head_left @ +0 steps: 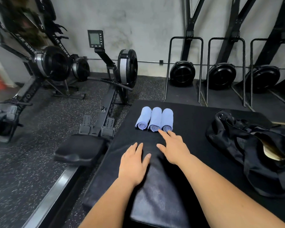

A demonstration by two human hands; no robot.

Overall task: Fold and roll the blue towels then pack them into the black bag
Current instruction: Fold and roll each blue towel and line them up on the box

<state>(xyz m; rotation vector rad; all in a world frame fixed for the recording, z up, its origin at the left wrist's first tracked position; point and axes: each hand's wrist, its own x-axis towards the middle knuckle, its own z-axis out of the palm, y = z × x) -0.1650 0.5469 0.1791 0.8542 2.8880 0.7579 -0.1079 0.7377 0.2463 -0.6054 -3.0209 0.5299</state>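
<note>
Left hand (133,163) is flat, palm down, fingers straight, resting on a dark padded cushion (158,195) and holding nothing. Right hand (173,148) is open as well, with the fingers stretched forward and the index tip right at the near ends of the blue towels (155,119). It looks like it's touching, but I honestly can't tell for sure.

All three towels are already rolled up and sit side by side, pressed against each other, on the black mat (192,112) just past the cushion. The black bag (253,155) is slumped on the same mat off to the right, well apart from the towels, with its mouth open and some gold lining showing.

Left of the mat there's a rowing machine (120,69) with its seat (79,148) and monitor (95,38). Three black fan-wheel machines (182,74) stand along the back wall.
</note>
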